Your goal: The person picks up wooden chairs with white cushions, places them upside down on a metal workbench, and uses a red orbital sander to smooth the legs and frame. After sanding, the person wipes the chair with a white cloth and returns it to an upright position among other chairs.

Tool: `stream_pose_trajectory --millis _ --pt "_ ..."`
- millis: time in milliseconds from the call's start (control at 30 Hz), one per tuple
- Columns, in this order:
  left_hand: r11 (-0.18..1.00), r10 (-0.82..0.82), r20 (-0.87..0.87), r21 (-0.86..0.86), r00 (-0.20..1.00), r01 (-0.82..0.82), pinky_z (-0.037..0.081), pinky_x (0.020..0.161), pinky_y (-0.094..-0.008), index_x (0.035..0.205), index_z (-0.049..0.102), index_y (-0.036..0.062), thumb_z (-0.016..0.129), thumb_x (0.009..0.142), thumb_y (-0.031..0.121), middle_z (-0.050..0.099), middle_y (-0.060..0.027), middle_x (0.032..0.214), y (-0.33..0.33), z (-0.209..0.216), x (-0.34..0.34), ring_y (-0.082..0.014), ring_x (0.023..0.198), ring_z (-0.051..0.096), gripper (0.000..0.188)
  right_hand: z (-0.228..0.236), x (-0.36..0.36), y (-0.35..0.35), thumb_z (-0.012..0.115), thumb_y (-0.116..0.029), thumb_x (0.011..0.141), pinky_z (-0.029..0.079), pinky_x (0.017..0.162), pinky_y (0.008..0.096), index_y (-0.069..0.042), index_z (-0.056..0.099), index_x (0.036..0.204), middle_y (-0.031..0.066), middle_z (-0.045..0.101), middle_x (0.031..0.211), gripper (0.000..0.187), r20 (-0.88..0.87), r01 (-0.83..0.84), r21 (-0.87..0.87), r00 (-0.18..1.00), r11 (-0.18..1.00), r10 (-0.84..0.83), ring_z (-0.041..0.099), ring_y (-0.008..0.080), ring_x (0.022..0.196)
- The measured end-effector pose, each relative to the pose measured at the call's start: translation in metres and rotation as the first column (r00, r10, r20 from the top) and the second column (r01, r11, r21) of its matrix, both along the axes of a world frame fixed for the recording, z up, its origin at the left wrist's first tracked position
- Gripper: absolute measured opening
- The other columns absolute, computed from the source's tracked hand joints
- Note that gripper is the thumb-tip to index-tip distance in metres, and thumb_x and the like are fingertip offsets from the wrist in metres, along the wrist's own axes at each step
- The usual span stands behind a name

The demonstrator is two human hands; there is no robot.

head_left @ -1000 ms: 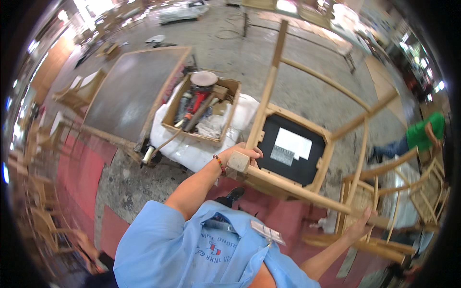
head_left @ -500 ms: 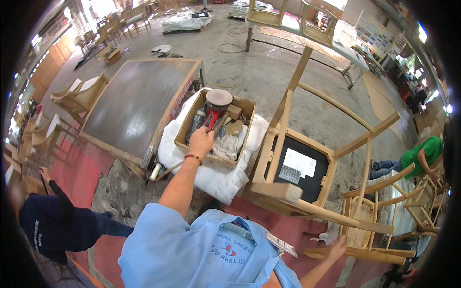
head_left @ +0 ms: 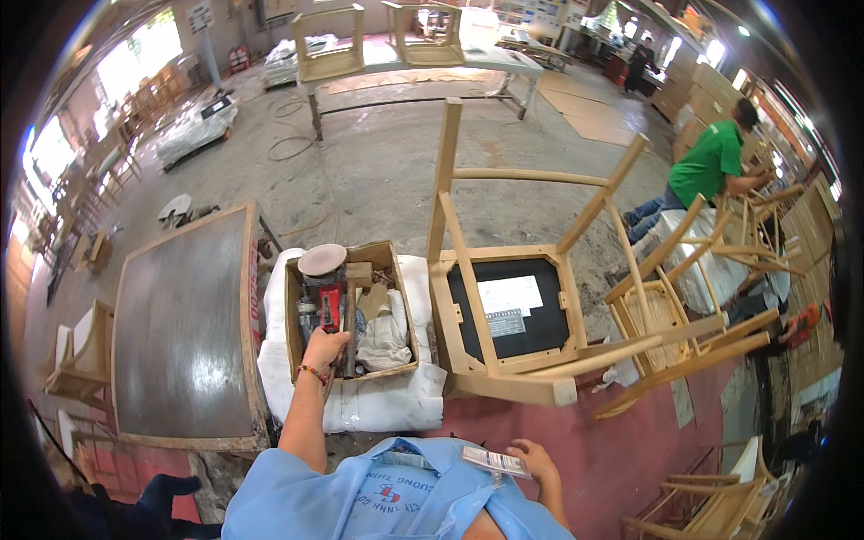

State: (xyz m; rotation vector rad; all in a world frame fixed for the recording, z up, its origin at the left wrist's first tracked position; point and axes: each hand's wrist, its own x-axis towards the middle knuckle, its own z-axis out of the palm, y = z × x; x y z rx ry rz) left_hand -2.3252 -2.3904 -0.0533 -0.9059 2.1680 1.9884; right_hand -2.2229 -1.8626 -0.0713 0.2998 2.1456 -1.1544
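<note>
My left hand (head_left: 326,347) is closed around the lower end of a red sander (head_left: 331,308) with a round, pale disc pad on top. The sander stands in an open cardboard box (head_left: 407,317), at its left side. Beside it in the box are a hammer (head_left: 360,274) with a wooden handle, a dark power tool (head_left: 307,310) and crumpled pale cloths (head_left: 385,337). My right hand (head_left: 538,463) hangs near my chest beside a clipped badge, its fingers loosely bent and apart, seemingly with nothing in them.
White foam padding (head_left: 378,409) lies under the box. A dark-topped table (head_left: 187,328) is at the left. An upturned wooden chair (head_left: 522,360) stands close right, with more chairs (head_left: 652,315) beyond. A person in green (head_left: 706,166) works at the far right.
My view has swung to the right. My right hand has come in from the chairs toward my chest. My left hand stays at the sander in the box.
</note>
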Motion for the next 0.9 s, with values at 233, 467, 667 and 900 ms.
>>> stream_pose_trajectory --millis 233,467,667,900 --pt "0.979 -0.018 -0.258 0.19 0.966 0.069 0.036 0.041 -0.0247 0.095 0.052 0.0047 0.064 0.083 0.011 0.049 0.0006 0.059 0.04 0.098 0.071 -0.0101 0.044 0.045 0.018 0.097 -0.031 -0.065 0.065 -0.04 0.09 0.047 0.099 0.0363 -0.003 0.056 0.133 0.0188 0.061 0.128 0.058 -0.252 -0.521 -0.169 0.843 0.836 0.475 0.06 0.0278 0.117" --pt "0.757 -0.12 -0.663 0.42 0.739 0.5 0.032 0.04 -0.026 0.13 0.045 -0.0038 0.076 0.071 0.017 0.053 -0.0047 0.061 0.169 0.197 0.15 -0.0118 0.04 0.044 0.07 0.25 0.002 -0.103 0.073 -0.041 0.085 0.044 0.101 0.0415 0.002 0.024 0.151 0.0269 0.049 0.138 0.093 -0.78 -0.711 -0.322 0.573 0.625 0.25 0.055 0.0362 0.122" --pt "0.419 -0.511 -0.704 0.297 0.493 0.858 0.036 0.041 -0.0247 0.093 0.056 -0.0016 0.075 0.072 0.018 0.055 -0.0031 0.062 0.28 0.23 0.176 -0.0107 0.045 0.049 0.034 0.317 0.041 -0.071 0.076 -0.033 0.084 0.051 0.096 0.0461 0.0 0.041 0.137 0.0179 0.06 0.123 0.072 -0.621 -0.485 -0.777 0.697 0.401 -0.358 0.059 0.0308 0.116" --pt "0.181 -0.821 -0.525 0.133 0.224 0.974 0.043 0.049 -0.0257 0.112 0.055 0.0015 0.068 0.083 0.018 0.056 0.0004 0.069 0.367 0.239 0.156 -0.0071 0.056 0.054 0.036 0.317 0.072 -0.003 0.066 -0.051 0.081 0.059 0.073 0.0464 -0.001 0.051 0.121 0.009 0.059 0.083 0.065 -0.345 -0.18 -0.938 0.499 0.295 -0.795 0.066 0.033 0.089"
